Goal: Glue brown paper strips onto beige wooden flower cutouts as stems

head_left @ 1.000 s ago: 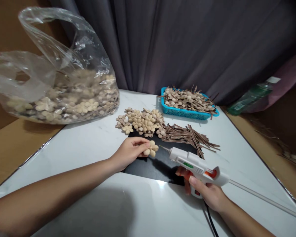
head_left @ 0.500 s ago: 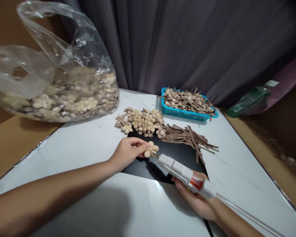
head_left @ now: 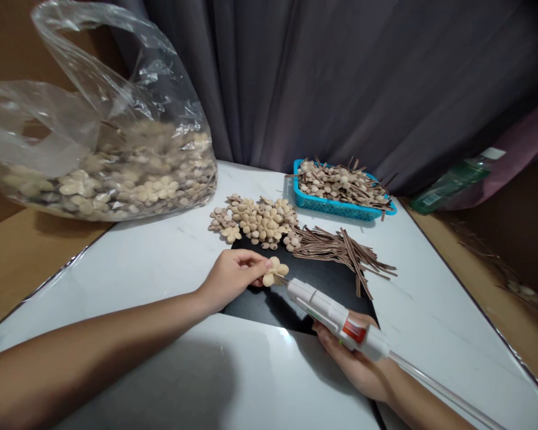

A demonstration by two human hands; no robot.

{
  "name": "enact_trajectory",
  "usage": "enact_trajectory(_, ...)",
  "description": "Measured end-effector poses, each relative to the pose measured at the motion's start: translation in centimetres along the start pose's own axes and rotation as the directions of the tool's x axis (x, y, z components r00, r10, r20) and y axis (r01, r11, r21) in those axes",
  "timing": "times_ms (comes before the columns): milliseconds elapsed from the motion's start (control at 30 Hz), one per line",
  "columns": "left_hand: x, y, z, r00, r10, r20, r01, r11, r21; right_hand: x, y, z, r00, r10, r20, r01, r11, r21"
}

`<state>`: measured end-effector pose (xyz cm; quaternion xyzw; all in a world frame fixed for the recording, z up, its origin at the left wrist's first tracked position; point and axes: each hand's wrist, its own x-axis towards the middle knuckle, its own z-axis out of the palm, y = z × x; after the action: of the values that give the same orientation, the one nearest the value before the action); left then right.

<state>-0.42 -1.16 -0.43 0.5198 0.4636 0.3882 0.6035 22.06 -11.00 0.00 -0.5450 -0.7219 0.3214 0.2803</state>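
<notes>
Between the thumb and fingers of my left hand (head_left: 235, 278) is a cream flower (head_left: 275, 270), held above a black mat (head_left: 269, 310). My right hand (head_left: 354, 358) is wrapped round a white glue gun (head_left: 320, 303) with a red-orange part, and a clear glue stick (head_left: 439, 385) comes out of its rear. The gun's metal tip is at the flower's lower right edge; whether they touch is hard to tell. Behind the mat lies a pile of cream and brownish flowers (head_left: 262, 220). Thin brown strips (head_left: 336, 248) lie to the right of that pile, partly over the mat.
A clear plastic bag (head_left: 152, 161) full of flower pieces stands at the left. At the back right of the white table (head_left: 170, 251) sits a blue basket (head_left: 341, 208) of flowers and strips. A green bottle (head_left: 455, 182) leans farther right, before a dark curtain (head_left: 341, 77).
My right hand and the glue gun have shifted very slightly to the left. My left hand and the flower look almost unmoved.
</notes>
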Motion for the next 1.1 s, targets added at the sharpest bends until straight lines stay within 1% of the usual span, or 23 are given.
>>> enact_trajectory(100,0.01,0.01,-0.01,1.0,0.006,-0.002,-0.006,1.0,0.004,-0.02,0.07,-0.01,1.0,-0.025,-0.007,0.025,1.0,-0.011)
enact_trajectory(267,0.06,0.07,0.02,1.0,-0.029,-0.003,0.029,0.999,-0.027,-0.09,0.07,-0.07,0.999,-0.043,0.003,0.043,0.999,-0.02)
enact_trajectory(400,0.05,0.14,0.14,0.999,-0.025,-0.025,0.024,0.999,-0.033,-0.02,0.1,-0.17,0.997,-0.075,0.005,0.075,0.996,-0.051)
enact_trajectory(567,0.01,0.22,0.25,0.999,-0.015,-0.037,0.013,0.999,-0.038,-0.03,0.23,-0.23,0.993,-0.103,0.06,0.107,0.992,-0.063)
enact_trajectory(833,0.15,0.18,0.08,0.999,-0.031,-0.025,0.03,0.999,-0.04,-0.06,0.29,-0.18,0.99,-0.14,0.034,0.142,0.987,-0.078)
enact_trajectory(933,0.16,0.05,-0.04,1.0,-0.02,-0.007,0.02,1.0,-0.024,-0.07,0.2,-0.08,0.993,-0.117,-0.015,0.115,0.991,-0.064)
enact_trajectory(1100,0.04,0.05,-0.11,1.0,-0.004,0.004,0.004,1.0,0.004,-0.25,0.26,0.14,0.998,-0.043,-0.041,0.041,0.998,-0.049)
